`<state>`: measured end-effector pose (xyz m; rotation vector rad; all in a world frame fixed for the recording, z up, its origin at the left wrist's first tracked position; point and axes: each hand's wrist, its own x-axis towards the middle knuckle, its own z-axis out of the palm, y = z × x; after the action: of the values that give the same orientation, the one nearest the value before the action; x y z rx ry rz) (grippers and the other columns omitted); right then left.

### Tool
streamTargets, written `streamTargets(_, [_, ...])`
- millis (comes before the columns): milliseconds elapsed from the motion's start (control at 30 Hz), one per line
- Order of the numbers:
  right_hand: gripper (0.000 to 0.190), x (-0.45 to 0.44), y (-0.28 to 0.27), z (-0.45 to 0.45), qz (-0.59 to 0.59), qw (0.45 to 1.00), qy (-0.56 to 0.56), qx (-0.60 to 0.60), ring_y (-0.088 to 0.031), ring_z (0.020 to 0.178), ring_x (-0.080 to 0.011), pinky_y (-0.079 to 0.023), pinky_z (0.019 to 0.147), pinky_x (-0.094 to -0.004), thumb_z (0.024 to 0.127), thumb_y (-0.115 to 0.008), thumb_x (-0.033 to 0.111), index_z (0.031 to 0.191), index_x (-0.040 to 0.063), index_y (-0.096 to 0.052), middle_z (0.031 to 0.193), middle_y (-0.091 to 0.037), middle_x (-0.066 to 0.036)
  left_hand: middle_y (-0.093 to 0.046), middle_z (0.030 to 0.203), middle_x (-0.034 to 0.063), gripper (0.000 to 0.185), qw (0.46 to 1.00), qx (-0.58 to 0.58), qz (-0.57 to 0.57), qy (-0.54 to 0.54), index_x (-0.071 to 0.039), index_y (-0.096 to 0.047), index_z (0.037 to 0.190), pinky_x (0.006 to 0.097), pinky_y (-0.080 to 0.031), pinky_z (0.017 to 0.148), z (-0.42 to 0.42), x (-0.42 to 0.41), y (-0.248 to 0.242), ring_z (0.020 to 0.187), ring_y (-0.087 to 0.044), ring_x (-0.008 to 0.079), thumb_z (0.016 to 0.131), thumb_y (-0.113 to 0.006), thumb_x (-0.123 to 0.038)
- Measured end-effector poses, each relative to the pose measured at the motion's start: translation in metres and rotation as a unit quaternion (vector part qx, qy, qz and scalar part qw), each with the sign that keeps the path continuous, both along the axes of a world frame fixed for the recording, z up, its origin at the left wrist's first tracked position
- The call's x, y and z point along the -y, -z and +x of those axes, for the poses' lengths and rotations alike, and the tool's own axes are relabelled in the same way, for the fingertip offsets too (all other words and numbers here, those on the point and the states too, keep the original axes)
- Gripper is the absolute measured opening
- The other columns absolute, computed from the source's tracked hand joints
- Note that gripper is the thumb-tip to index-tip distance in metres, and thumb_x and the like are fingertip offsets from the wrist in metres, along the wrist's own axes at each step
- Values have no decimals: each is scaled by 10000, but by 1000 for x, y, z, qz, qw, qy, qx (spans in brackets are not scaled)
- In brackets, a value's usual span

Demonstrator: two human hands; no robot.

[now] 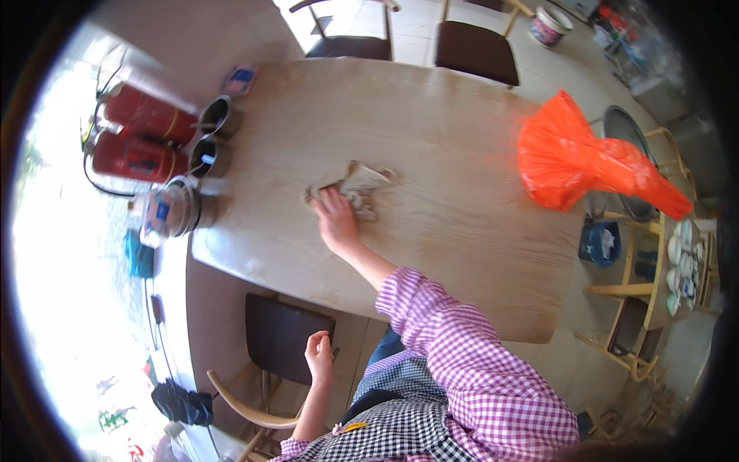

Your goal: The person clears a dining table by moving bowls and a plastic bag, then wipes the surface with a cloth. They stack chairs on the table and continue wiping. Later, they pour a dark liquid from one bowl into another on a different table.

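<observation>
A crumpled beige cloth (361, 190) lies on the wooden table (450, 242), left of its middle. My right hand (336, 222) presses on the cloth's near left part, fingers stretched forward and palm down. Some of the cloth under the fingers is hidden. My left hand (319, 355) hangs apart from the table, over the dark seat of a chair (283, 329). Its fingers are curled in, and nothing shows in them. Toward the table's right edge stands a gathered orange plastic bag (560, 156), its contents hidden.
Along the table's left end are metal containers (219, 118), a lidded clear container (173, 208) and a small blue-and-pink packet (239, 79). Two red fire extinguishers (138, 133) are behind them. Chairs (476, 52) border the far edge. Another table (655, 312) to the right bears white dishes (684, 265).
</observation>
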<state>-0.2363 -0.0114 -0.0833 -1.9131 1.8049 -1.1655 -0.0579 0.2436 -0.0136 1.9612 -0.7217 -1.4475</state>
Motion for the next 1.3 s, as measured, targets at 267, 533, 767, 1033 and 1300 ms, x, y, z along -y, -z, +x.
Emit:
streamTargets(267, [215, -53, -3, 127, 94, 917, -386, -14, -324, 1396, -249, -209, 1169, -436, 840, -581, 159, 994, 178, -730, 1462, -437, -57, -473, 674, -74, 97, 997, -20, -10, -76, -83, -611, 1020, 170, -288, 444, 9, -25, 9, 507, -374, 3, 948, -573, -136])
streamTargets(533, [130, -211, -21, -40, 109, 936, -331, -44, -343, 1384, -276, -284, 1132, -438, 814, -610, 156, 851, 108, -726, 1472, -412, -102, -550, 648, 27, 420, 924, 162, -225, 264, -30, -498, 1301, 308, -394, 484, -54, 61, -4, 528, -491, 125, 947, -593, -234])
streamTargets(767, [110, -424, -49, -272, 212, 959, -173, -72, -388, 1359, -252, -339, 1099, -413, 780, -650, 150, 836, 92, -724, 1501, -382, -59, -649, 643, 124, 1218, 604, 485, -74, 629, 152, -57, 1437, 367, -482, 514, -155, 68, 12, 578, -640, 273, 751, -634, -672])
streamTargets(1033, [177, -582, -51, -447, 247, 959, 63, -125, -526, 1207, -213, -470, 942, -346, 795, -626, 43, 938, 88, -719, 1429, -481, -54, -689, 874, 182, 1363, 612, 512, 20, 602, 168, 33, 1422, 375, -524, 678, -165, 68, 28, 802, -673, 318, 629, -803, -559])
streamTargets(1300, [513, -530, -63, -420, 154, 939, 237, 197, -546, 1205, -171, -499, 752, -248, 803, -514, -130, 1242, 106, -635, 1501, -384, -110, -693, 860, 160, 1357, 603, 536, 6, 590, 103, 73, 1450, 384, -526, 671, -153, 63, 40, 773, -677, 308, 642, -781, -574])
